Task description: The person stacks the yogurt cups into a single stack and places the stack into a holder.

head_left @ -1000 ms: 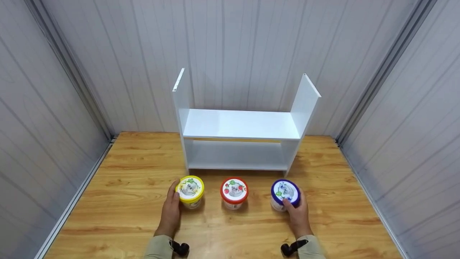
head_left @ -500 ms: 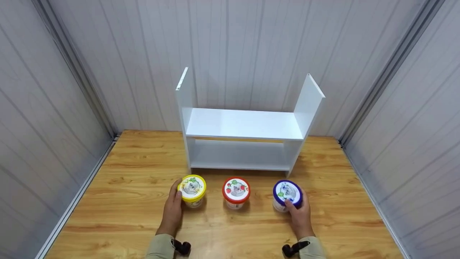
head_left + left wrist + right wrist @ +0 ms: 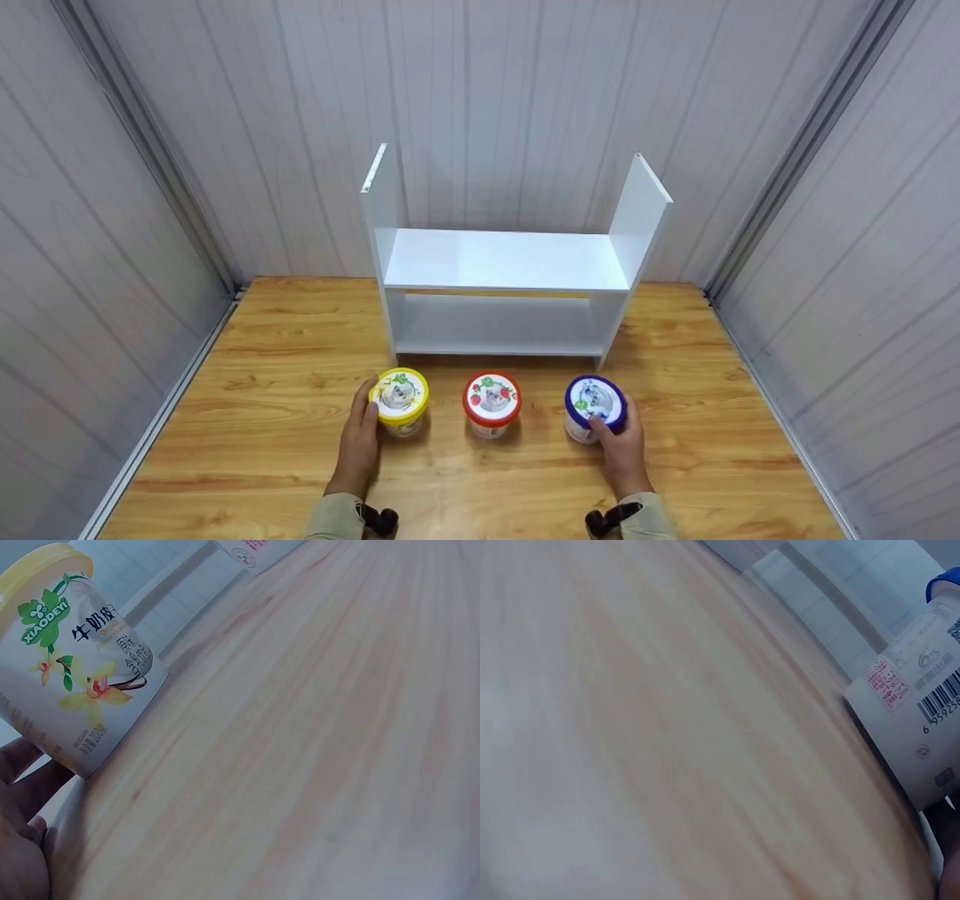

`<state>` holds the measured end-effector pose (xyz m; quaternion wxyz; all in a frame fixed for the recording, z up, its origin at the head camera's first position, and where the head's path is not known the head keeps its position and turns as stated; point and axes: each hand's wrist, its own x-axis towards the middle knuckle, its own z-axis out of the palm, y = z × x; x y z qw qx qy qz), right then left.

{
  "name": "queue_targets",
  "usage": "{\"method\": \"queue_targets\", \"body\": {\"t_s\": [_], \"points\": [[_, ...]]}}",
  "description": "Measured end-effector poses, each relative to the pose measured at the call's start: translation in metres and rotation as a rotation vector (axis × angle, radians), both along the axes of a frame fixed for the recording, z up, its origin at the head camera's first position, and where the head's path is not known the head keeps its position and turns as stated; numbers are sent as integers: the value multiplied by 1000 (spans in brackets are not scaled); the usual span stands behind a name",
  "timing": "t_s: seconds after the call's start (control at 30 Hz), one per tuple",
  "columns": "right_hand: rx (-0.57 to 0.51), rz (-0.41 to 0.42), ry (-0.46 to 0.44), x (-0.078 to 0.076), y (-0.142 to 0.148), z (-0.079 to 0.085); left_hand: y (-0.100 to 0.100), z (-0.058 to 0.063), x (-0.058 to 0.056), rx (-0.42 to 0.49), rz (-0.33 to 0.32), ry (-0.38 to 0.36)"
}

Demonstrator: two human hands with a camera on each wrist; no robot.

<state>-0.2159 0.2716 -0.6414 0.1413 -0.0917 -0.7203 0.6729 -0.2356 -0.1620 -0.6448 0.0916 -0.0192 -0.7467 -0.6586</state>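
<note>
Three lidded food tubs stand upright in a row on the wooden table. At the left, my left hand (image 3: 358, 444) holds the side of the yellow-lidded tub (image 3: 400, 396), thumb on the near side and fingers along its left. Flowers and a green leaf logo show on that tub's wall (image 3: 90, 667) in the left wrist view. My right hand (image 3: 624, 448) grips the blue-lidded tub (image 3: 595, 400) from the right, thumb at the lid's near rim. A barcode marks this tub's wall (image 3: 911, 705) in the right wrist view. Between them, untouched, is the red-lidded tub (image 3: 491, 399).
Behind the tubs stands a white two-tier shelf (image 3: 506, 259) with tall side panels and bare boards. The wooden table (image 3: 285, 360) extends to both sides. Pale panelled walls (image 3: 495, 112) enclose the back, left and right.
The view shifts slightly with the head and back again. Both hands keep their places on the yellow-lidded and blue-lidded tubs; the tubs and shelf stay where they were.
</note>
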Motion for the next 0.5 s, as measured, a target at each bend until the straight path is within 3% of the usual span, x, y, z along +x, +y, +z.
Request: {"method": "queue_targets", "body": {"t_s": [0.3,0.5], "points": [[-38,40,43,-2,-11,13,1,3,1,32,-13,-13],[-53,62,65,-4,-18,21,0,1,0,-10,-2,-15]]}}
